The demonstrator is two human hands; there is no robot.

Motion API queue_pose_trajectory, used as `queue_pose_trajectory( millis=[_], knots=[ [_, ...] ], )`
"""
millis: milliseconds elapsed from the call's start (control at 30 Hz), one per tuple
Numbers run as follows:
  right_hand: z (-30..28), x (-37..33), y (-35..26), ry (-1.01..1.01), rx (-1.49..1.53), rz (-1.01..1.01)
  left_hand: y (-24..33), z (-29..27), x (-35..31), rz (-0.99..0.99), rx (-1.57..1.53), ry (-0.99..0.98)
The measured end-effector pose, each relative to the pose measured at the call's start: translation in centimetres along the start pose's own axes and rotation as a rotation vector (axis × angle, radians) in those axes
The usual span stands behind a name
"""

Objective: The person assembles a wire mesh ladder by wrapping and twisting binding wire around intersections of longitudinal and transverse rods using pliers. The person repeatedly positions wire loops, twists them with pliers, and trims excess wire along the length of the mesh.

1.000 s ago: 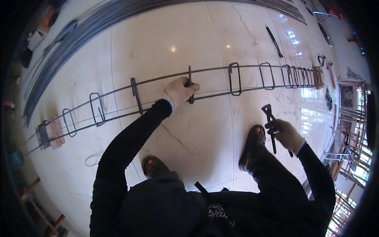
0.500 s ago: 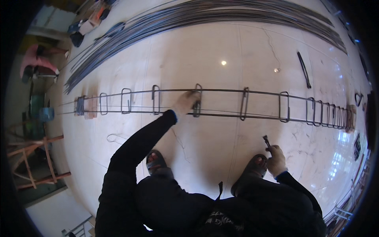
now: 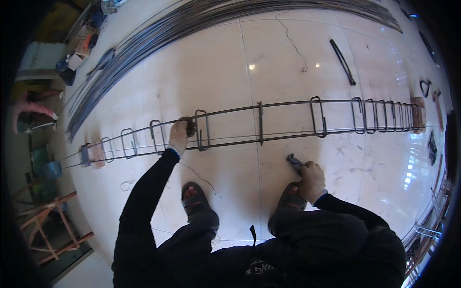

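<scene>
A long cage of steel bars with rectangular stirrups lies across the pale floor, resting on a brick block at the right end and another at the left. My left hand, in a pale glove, grips the upper bar next to a stirrup. My right hand hovers just below the cage, closed around the handle of a dark plier-like tool whose jaws point up and left. Another stirrup stands between my two hands.
A big bundle of long steel rods runs along the far side. A short dark bar and a loose wire lie beyond the cage. My sandalled feet stand on the floor. Clutter and wooden frames sit at the left.
My left hand has slid left along the upper bar to another stirrup. My right hand with the tool has moved up, closer to the cage. My view has shifted.
</scene>
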State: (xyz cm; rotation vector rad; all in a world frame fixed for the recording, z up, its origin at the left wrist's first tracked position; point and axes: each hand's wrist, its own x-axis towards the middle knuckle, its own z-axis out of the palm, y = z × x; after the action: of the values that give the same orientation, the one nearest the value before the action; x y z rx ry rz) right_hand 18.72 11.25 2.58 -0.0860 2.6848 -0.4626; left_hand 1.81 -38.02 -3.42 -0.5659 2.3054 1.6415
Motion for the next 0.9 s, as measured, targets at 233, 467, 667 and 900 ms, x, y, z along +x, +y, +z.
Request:
queue_pose_trajectory(
  millis=[233,467,667,900],
  knots=[
    [0.8,-1.4,-1.7,0.094,0.040,-0.048,-0.6,-2.7,0.0,0.269,0.710,-0.036],
    [2.8,-2.9,-0.4,0.133,-0.083,-0.027,4.3,-4.4,-5.9,0.012,0.541,0.086],
    [1.4,-2.6,-0.3,0.234,-0.075,-0.085,3.7,-6.2,-6.9,0.137,0.612,0.164],
    [-8.9,6.1,-11.2,0.242,-0.053,-0.604,3.3,-4.6,-5.6,0.080,0.676,0.135]
  ],
)
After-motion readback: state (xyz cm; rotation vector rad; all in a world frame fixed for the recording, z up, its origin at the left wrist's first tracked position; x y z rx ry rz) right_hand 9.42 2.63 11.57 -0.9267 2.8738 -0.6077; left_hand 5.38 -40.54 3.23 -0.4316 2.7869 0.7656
